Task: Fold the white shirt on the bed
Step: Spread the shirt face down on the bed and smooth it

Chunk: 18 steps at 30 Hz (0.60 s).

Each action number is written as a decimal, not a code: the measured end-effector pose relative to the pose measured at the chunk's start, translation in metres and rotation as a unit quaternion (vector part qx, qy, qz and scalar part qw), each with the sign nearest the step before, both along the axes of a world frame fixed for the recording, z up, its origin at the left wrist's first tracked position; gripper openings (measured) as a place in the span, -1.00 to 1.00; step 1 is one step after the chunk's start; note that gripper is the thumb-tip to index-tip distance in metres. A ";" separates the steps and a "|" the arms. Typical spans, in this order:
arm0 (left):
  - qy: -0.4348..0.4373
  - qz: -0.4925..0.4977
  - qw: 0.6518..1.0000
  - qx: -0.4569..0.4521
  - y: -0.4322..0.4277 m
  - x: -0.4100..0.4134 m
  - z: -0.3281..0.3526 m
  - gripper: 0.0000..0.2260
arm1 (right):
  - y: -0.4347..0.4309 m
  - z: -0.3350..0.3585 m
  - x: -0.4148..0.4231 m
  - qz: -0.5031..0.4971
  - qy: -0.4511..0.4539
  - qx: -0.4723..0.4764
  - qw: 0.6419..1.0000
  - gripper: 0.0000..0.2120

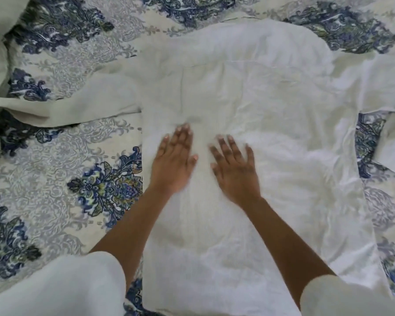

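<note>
Our left hand (172, 163) and right hand (234, 169) are resting flat, fingers straight and gripping nothing, on the crumpled white shirt (271, 110). We are seeing it spread across the bed (55, 201), whose quilted cover (62, 71) is showing blue floral medallions; one sleeve (78, 103) is trailing leftward over open bedding.

Left hand (172, 165), right hand (235, 172) motion-blurred, shirt sleeve (385, 83) cut off

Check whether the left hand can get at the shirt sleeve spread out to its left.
Probably yes. The left hand lies flat on the white shirt, holding nothing, and the sleeve lies uncovered on the bedspread with nothing between them.
</note>
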<state>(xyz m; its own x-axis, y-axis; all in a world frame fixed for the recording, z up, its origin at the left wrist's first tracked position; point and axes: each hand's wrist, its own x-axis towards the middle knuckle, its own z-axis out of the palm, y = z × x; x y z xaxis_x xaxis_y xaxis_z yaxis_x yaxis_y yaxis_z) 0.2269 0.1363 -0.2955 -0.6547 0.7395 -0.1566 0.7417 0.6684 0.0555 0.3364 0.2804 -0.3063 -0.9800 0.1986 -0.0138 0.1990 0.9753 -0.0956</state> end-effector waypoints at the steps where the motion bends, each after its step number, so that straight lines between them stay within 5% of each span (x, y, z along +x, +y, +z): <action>1: 0.008 0.025 1.000 -0.002 -0.006 -0.018 -0.004 -0.43 | 0.018 -0.001 -0.004 -0.013 -0.013 0.004 1.000 -0.53; 6: 0.012 0.120 0.993 0.022 0.002 -0.048 0.010 -0.43 | 0.093 0.004 -0.020 -0.278 -0.011 0.008 0.960 -0.52; 11: -0.002 -0.053 0.998 0.020 0.060 -0.053 0.005 -0.48 | 0.044 0.010 -0.081 -0.015 -0.036 0.004 0.999 -0.50; 15: 0.026 0.049 0.998 0.021 0.048 -0.119 -0.005 -0.47 | 0.129 0.001 -0.089 -0.119 -0.049 0.027 0.991 -0.49; 18: 0.030 0.128 0.991 0.023 0.061 -0.142 0.009 -0.48 | 0.172 0.014 -0.106 -0.287 -0.045 -0.024 0.956 -0.50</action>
<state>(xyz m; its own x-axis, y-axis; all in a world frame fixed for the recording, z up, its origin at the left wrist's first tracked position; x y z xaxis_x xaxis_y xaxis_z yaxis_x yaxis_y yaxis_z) 0.0853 0.1973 -0.2867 -0.8288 0.5537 -0.0810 0.5513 0.8327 0.0509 0.2302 0.4520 -0.2920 -0.7036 0.7012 -0.1153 0.7105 0.6971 -0.0958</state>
